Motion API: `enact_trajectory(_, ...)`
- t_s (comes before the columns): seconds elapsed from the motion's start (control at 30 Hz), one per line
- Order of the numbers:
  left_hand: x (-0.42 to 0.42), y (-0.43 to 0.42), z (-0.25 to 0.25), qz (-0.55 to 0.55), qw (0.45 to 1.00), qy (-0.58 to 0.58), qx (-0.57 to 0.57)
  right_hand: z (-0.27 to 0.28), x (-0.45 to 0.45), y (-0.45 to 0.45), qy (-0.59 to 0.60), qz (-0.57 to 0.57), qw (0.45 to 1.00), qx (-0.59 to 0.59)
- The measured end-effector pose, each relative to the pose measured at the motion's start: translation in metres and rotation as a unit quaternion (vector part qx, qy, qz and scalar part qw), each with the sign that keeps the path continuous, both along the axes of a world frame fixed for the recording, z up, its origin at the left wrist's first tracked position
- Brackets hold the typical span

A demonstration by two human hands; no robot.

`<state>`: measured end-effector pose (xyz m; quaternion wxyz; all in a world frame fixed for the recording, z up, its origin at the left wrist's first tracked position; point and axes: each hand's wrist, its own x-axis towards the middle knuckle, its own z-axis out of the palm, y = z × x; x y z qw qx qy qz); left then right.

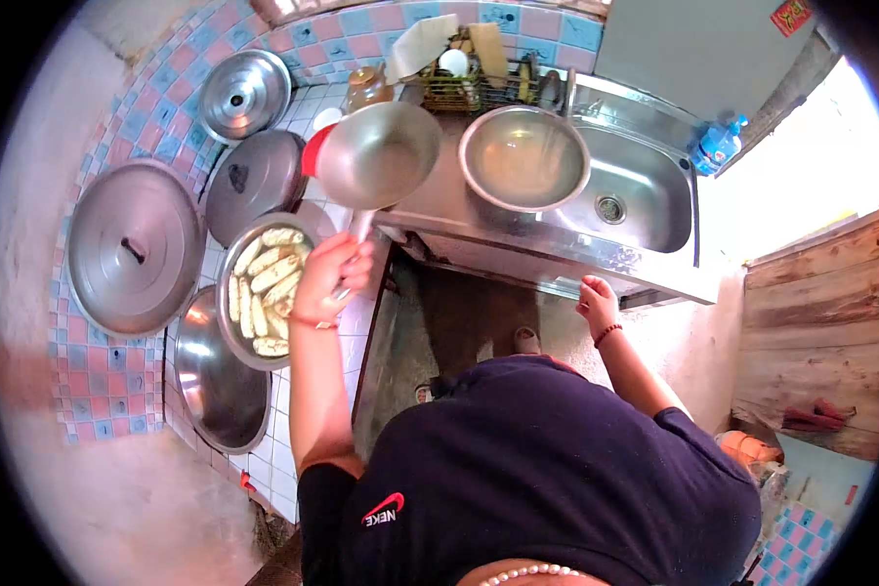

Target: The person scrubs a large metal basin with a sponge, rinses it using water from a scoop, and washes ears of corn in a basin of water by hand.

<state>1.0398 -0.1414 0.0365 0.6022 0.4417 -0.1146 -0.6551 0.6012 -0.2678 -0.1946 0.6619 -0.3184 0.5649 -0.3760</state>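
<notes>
My left hand is wrapped round the handle of a large metal dipper. The dipper's round bowl is over the counter's edge and its inside faces up. Just beside that hand, a metal basin holds several long, pale pieces that look like corn cobs. My right hand hangs in front of the sink counter with its fingers curled in, and nothing shows in it. A wide metal bowl rests at the left side of the sink, with what looks like cloudy liquid inside.
To the right is the steel sink, with a blue bottle on its corner. Large pot lids and another metal basin stand at the left. A wire rack of kitchenware sits against the tiled wall.
</notes>
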Motion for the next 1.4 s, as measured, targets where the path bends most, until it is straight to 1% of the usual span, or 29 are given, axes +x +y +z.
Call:
enact_trajectory(0.03,-0.016,-0.032,-0.009,-0.013,1.0,-0.008,0.013,-0.005,-0.022,-0.005,0.001,-0.01,1.0,-0.001)
enact_trajectory(0.1,-0.041,-0.085,-0.027,-0.076,0.991,-0.107,0.034,-0.009,-0.061,-0.013,0.019,-0.044,0.999,0.01)
enact_trajectory(0.13,-0.048,-0.108,-0.043,-0.096,0.981,-0.164,0.041,-0.01,-0.078,-0.014,0.035,-0.069,0.997,0.023)
enact_trajectory(0.2,-0.075,-0.145,-0.053,-0.105,0.937,-0.321,0.088,-0.021,-0.115,-0.016,0.024,-0.095,0.995,0.036)
enact_trajectory(0.23,-0.079,-0.161,-0.062,-0.117,0.898,-0.409,0.108,-0.027,-0.13,-0.017,0.012,-0.112,0.993,0.045)
enact_trajectory(0.3,-0.085,-0.185,-0.082,-0.138,0.795,-0.573,0.144,-0.037,-0.153,-0.018,-0.008,-0.147,0.987,0.062)
enact_trajectory(0.4,-0.097,-0.203,-0.099,-0.154,0.67,-0.717,0.116,-0.039,-0.168,-0.019,-0.013,-0.186,0.979,0.083)
enact_trajectory(0.43,-0.102,-0.207,-0.1,-0.169,0.68,-0.703,0.122,-0.039,-0.168,-0.019,-0.02,-0.212,0.973,0.09)
enact_trajectory(0.47,-0.106,-0.211,-0.105,-0.17,0.684,-0.699,0.118,-0.038,-0.168,-0.02,-0.029,-0.215,0.972,0.095)
enact_trajectory(0.53,-0.122,-0.215,-0.1,-0.171,0.692,-0.692,0.114,-0.039,-0.169,-0.021,-0.046,-0.219,0.969,0.104)
enact_trajectory(0.57,-0.129,-0.216,-0.098,-0.191,0.734,-0.634,0.151,-0.039,-0.169,-0.022,-0.05,-0.221,0.968,0.107)
enact_trajectory(0.63,-0.135,-0.213,-0.098,-0.169,0.843,-0.493,0.135,-0.038,-0.166,-0.025,-0.057,-0.222,0.967,0.111)
enact_trajectory(0.67,-0.136,-0.212,-0.097,-0.153,0.887,-0.417,0.124,-0.036,-0.165,-0.027,-0.059,-0.219,0.968,0.111)
enact_trajectory(0.73,-0.135,-0.204,-0.095,-0.127,0.948,-0.264,0.121,-0.036,-0.163,-0.029,-0.064,-0.21,0.969,0.111)
enact_trajectory(0.8,-0.127,-0.196,-0.09,-0.101,0.985,-0.107,0.09,-0.035,-0.162,-0.03,-0.076,-0.196,0.973,0.101)
enact_trajectory(0.83,-0.124,-0.19,-0.085,-0.093,0.992,-0.046,0.076,-0.035,-0.161,-0.031,-0.083,-0.188,0.974,0.094)
enact_trajectory(0.93,-0.121,-0.168,-0.077,-0.062,0.996,0.032,0.047,-0.033,-0.154,-0.032,-0.07,-0.187,0.975,0.101)
enact_trajectory(1.03,-0.119,-0.143,-0.069,-0.076,0.99,0.112,-0.026,-0.03,-0.145,-0.033,-0.078,-0.143,0.983,0.082)
enact_trajectory(1.1,-0.111,-0.119,-0.073,-0.06,0.98,0.174,-0.072,-0.023,-0.132,-0.032,-0.086,-0.108,0.988,0.068)
enact_trajectory(1.17,-0.101,-0.085,-0.063,-0.048,0.976,0.176,-0.117,-0.02,-0.115,-0.034,-0.079,-0.086,0.991,0.069)
enact_trajectory(1.3,-0.061,0.012,-0.047,0.03,0.964,0.174,-0.197,-0.025,-0.068,-0.044,-0.08,0.021,0.996,0.045)
enact_trajectory(1.33,-0.049,0.043,-0.036,0.07,0.969,0.153,-0.18,-0.028,-0.053,-0.049,-0.071,0.044,0.996,0.039)
enact_trajectory(1.37,-0.04,0.075,-0.025,0.11,0.97,0.118,-0.184,-0.036,-0.039,-0.057,-0.068,0.089,0.993,0.036)
enact_trajectory(1.4,-0.031,0.107,-0.017,0.145,0.968,0.087,-0.184,-0.028,-0.017,-0.056,-0.073,0.11,0.991,0.039)
